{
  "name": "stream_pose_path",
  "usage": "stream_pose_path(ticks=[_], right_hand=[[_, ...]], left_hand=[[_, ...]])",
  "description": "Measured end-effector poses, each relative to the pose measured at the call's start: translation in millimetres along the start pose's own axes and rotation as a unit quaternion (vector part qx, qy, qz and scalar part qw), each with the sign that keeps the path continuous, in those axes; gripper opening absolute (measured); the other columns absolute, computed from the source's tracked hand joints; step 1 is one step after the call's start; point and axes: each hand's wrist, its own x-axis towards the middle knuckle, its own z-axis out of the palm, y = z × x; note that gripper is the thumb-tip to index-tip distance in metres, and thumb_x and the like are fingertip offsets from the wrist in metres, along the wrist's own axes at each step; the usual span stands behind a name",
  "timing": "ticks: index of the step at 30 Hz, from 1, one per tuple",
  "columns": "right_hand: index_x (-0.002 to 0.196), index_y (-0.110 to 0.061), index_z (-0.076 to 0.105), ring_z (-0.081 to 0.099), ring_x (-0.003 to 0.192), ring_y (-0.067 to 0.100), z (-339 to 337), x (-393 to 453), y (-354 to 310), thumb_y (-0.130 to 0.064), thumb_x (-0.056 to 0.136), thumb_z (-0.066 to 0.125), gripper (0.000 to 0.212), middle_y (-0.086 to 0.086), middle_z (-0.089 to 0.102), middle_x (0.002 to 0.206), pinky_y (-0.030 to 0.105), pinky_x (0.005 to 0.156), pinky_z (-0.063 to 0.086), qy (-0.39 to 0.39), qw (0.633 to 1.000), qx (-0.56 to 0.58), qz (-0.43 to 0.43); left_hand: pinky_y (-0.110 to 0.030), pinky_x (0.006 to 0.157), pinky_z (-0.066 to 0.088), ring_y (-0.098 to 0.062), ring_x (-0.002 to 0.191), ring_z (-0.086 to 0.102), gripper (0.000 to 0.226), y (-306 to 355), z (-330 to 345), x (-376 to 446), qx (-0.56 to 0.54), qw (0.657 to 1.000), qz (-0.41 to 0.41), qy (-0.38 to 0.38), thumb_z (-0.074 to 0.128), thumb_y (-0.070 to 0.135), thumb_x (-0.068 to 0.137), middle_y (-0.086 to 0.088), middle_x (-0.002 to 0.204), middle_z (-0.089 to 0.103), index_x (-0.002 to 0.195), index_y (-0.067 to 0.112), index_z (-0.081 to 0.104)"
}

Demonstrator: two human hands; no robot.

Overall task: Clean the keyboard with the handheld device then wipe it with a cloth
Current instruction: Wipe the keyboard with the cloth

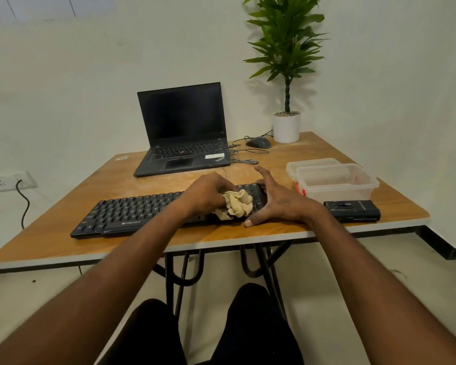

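My left hand (208,192) gripped the crumpled cloth (237,204) on the keyboard's (132,214) right end, near the table's (248,233) front edge. My right hand (277,198), fingers spread, steadied that end.

"ZEBRONICS" is printed on the front edge of the keyboard (121,214). "ThinkPad" is marked on the palm rest of the laptop (184,143).

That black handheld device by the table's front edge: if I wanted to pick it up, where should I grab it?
Probably across its two long sides near the middle, coming down from above. The handheld device lies flat and free on the table, long and narrow, clear of the plastic container behind it.
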Motion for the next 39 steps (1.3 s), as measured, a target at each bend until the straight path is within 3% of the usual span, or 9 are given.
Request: stream_pose_path(ticks=[11,19,23,27,30,35,39], right_hand=[[0.157,-0.039,-0.014,0.032,0.147,0.027,0.2,3.5,5.4,-0.033,0.066,0.094,0.142,0.004,0.027,0.164,0.027,0.109,0.021,-0.017,0.999,0.031,-0.008],[0.155,-0.044,-0.009,0.028,0.147,0.033,1.7,3.3,4.4,-0.047,0.059,0.095,0.142,0.006,0.020,0.166,0.041,0.116,0.028,0.002,1.000,-0.008,-0.014],[0.155,-0.045,-0.008,0.033,0.145,0.031,0.5,3.4,7.5,-0.043,0.059,0.096,0.141,0.006,0.019,0.165,0.038,0.113,0.030,0.002,1.000,0.006,-0.011],[0.156,-0.043,-0.009,0.025,0.149,0.033,1.9,5.7,6.6,-0.046,0.060,0.095,0.142,0.005,0.019,0.166,0.040,0.114,0.025,0.003,1.000,-0.008,-0.012],[0.156,-0.042,-0.010,0.027,0.148,0.031,1.9,5.7,7.9,-0.042,0.061,0.095,0.142,0.006,0.023,0.165,0.033,0.110,0.025,-0.003,1.000,0.013,-0.012],[0.157,-0.040,-0.012,0.024,0.149,0.031,1.9,6.1,7.7,-0.041,0.063,0.094,0.141,0.006,0.020,0.166,0.028,0.107,0.020,-0.003,1.000,0.012,-0.010],[0.157,-0.038,-0.012,0.022,0.151,0.032,1.6,4.2,7.8,-0.040,0.066,0.093,0.139,0.009,0.017,0.167,0.030,0.102,0.016,0.005,1.000,0.000,-0.006]], left_hand=[[-0.045,0.087,0.057,-0.018,0.098,0.066,0.029,37.6,21.5,19.3,0.007,0.999,0.032,0.036,0.071,0.011,0.091,-0.002,0.109,0.075,0.117,0.021,0.076],[-0.031,0.089,0.055,-0.015,0.108,0.062,0.038,9.4,-1.5,9.8,0.073,0.996,-0.023,0.040,0.062,0.001,0.093,-0.003,0.124,0.070,0.126,0.018,0.071],[-0.028,0.084,0.052,-0.015,0.106,0.063,0.037,-6.0,-10.5,9.6,0.085,0.993,-0.058,0.061,0.061,0.002,0.095,-0.004,0.125,0.070,0.127,0.018,0.070],[-0.034,0.088,0.053,-0.016,0.108,0.063,0.035,10.2,4.9,21.4,0.046,0.997,-0.017,0.057,0.064,0.005,0.093,-0.001,0.120,0.072,0.124,0.019,0.073],[-0.040,0.091,0.056,-0.020,0.108,0.065,0.035,25.6,19.9,35.5,0.027,0.997,0.008,0.072,0.067,0.007,0.092,-0.003,0.119,0.074,0.123,0.019,0.074],[-0.034,0.086,0.056,-0.022,0.106,0.068,0.036,32.5,27.0,45.4,0.036,0.991,-0.005,0.126,0.066,0.004,0.092,-0.007,0.118,0.074,0.123,0.019,0.074],[-0.039,0.088,0.058,-0.020,0.105,0.066,0.038,25.2,25.8,40.0,0.026,0.995,-0.017,0.098,0.064,0.001,0.091,-0.006,0.118,0.074,0.124,0.018,0.073]])
